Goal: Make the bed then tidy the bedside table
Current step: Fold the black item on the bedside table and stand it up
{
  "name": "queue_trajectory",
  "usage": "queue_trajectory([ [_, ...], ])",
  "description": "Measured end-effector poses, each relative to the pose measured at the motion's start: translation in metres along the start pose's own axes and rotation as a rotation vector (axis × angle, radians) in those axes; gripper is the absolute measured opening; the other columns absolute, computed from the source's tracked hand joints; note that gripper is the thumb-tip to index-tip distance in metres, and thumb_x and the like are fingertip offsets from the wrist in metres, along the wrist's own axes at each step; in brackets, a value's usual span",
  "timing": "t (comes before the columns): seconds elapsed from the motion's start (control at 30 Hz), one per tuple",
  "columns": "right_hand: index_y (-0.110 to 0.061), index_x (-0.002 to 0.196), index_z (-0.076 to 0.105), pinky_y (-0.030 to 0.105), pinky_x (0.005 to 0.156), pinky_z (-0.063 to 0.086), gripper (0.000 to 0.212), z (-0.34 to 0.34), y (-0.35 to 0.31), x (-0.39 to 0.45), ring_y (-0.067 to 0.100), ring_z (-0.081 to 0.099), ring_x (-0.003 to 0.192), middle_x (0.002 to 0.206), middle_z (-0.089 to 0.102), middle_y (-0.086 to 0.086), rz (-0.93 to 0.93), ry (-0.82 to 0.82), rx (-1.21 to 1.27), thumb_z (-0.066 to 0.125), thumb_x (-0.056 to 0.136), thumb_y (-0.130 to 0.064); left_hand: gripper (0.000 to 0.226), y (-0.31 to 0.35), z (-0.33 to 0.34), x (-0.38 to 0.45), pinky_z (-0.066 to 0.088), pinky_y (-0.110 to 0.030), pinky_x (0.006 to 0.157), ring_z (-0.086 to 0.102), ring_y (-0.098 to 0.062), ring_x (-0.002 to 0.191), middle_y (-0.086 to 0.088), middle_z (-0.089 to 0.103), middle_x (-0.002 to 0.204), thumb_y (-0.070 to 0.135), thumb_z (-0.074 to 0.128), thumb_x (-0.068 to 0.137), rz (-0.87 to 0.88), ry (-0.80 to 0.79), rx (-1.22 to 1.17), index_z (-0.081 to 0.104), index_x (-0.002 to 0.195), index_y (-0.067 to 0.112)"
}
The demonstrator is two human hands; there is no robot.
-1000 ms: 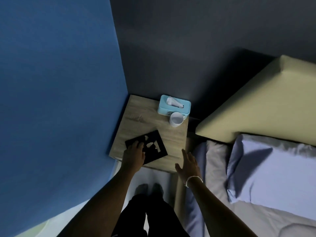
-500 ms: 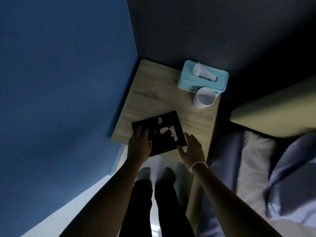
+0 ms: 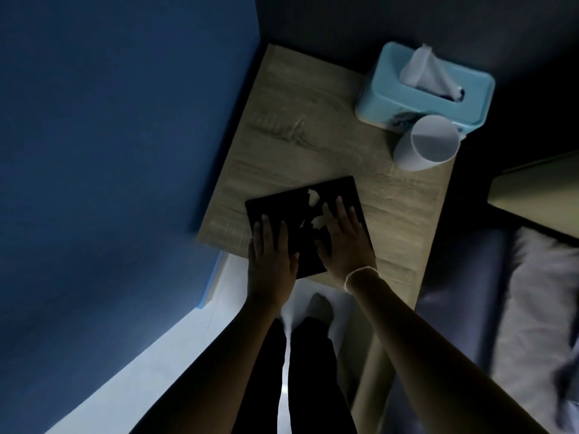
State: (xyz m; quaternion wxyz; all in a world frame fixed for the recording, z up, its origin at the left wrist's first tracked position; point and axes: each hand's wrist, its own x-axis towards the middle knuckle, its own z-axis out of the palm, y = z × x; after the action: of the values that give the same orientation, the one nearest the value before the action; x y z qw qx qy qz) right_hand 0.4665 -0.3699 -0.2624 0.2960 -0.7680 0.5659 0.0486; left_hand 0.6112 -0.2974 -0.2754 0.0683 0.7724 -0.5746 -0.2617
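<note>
A black book [image 3: 283,205] with a pale torn-looking cover picture lies near the front edge of the wooden bedside table [image 3: 291,126]. My left hand [image 3: 271,258] rests flat on the book's left half, fingers straight. My right hand [image 3: 344,242] lies flat on its right half, fingers straight too, a thin white band at the wrist. At the table's back right stands a light blue tissue box [image 3: 426,89] with a tissue sticking up. A white cup [image 3: 426,144] stands right in front of it.
A blue wall [image 3: 109,151] runs along the table's left side, a dark wall behind. The bed [image 3: 532,308] with grey sheet and pillow lies to the right, its beige headboard [image 3: 539,189] beyond. My legs and feet stand on the pale floor [image 3: 156,371] below the table.
My right hand has moved from beside the book onto its right half. My left hand stays on the book. The camera has come closer to the table.
</note>
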Motion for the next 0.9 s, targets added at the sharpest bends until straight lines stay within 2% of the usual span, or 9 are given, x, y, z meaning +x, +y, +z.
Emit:
queue_trajectory([
  [0.13,-0.024,0.153,0.004,0.045,0.119,0.007,0.074,0.007,-0.002,0.002,0.027,-0.008,0.147,0.161,-0.007,0.004,0.024,0.005,-0.026,0.047,0.095,-0.040,0.066,0.001,0.002,0.000,0.032,-0.057,0.108,0.011,-0.042,0.143,-0.024,0.013,0.155,0.036,0.046,0.089,-0.023,0.015,-0.037,0.025,0.147,0.012],
  [0.23,-0.024,0.153,0.002,0.044,0.119,0.004,0.075,0.012,-0.006,0.004,0.026,-0.012,0.146,0.161,-0.009,0.003,0.048,0.001,-0.030,0.046,0.095,-0.041,0.066,0.002,0.001,0.000,0.036,-0.058,0.105,0.008,-0.043,0.143,-0.023,0.005,0.156,0.032,0.053,0.091,-0.073,0.029,-0.067,0.023,0.148,0.014],
  [0.4,-0.024,0.152,0.000,0.048,0.120,0.005,0.077,0.012,-0.006,0.005,0.021,-0.019,0.141,0.160,-0.011,0.002,0.053,-0.015,-0.002,0.047,0.094,-0.043,0.066,0.010,-0.004,0.005,0.034,-0.058,0.107,-0.002,-0.043,0.143,-0.023,-0.006,0.156,0.029,0.054,0.093,-0.164,0.030,-0.153,0.020,0.149,0.018],
  [0.5,-0.029,0.152,0.001,0.054,0.119,0.007,0.078,0.012,-0.006,0.002,0.027,-0.015,0.145,0.161,-0.011,0.003,0.093,0.007,-0.052,0.048,0.093,-0.049,0.067,0.012,-0.005,0.007,0.036,-0.060,0.105,-0.005,-0.044,0.143,-0.021,-0.010,0.156,0.030,0.052,0.093,-0.221,0.029,-0.201,0.017,0.149,0.022],
  [0.63,-0.038,0.150,-0.002,0.057,0.115,0.004,0.084,0.015,-0.009,-0.005,0.035,-0.014,0.146,0.160,-0.012,0.010,0.260,0.057,-0.038,0.048,0.087,-0.062,0.068,0.016,-0.005,0.009,0.040,-0.060,0.101,0.000,-0.043,0.143,-0.021,-0.010,0.156,0.032,0.053,0.091,-0.257,0.049,-0.252,0.016,0.147,0.022],
  [0.77,-0.038,0.150,-0.006,0.058,0.117,0.004,0.084,0.016,-0.008,-0.005,0.035,-0.017,0.145,0.160,-0.013,0.012,0.262,0.032,-0.032,0.046,0.088,-0.062,0.068,0.025,-0.007,0.013,0.036,-0.060,0.104,0.005,-0.042,0.142,-0.023,-0.004,0.155,0.026,0.057,0.089,-0.295,0.080,-0.304,0.021,0.146,0.017],
  [0.9,-0.038,0.150,-0.004,0.056,0.116,0.004,0.085,0.013,-0.007,-0.006,0.033,-0.015,0.146,0.160,-0.011,0.011,0.239,0.040,-0.003,0.048,0.087,-0.061,0.071,0.033,-0.016,0.021,0.038,-0.058,0.103,0.016,-0.041,0.138,-0.022,0.004,0.155,0.021,0.060,0.085,-0.375,0.106,-0.382,0.023,0.145,0.017],
])
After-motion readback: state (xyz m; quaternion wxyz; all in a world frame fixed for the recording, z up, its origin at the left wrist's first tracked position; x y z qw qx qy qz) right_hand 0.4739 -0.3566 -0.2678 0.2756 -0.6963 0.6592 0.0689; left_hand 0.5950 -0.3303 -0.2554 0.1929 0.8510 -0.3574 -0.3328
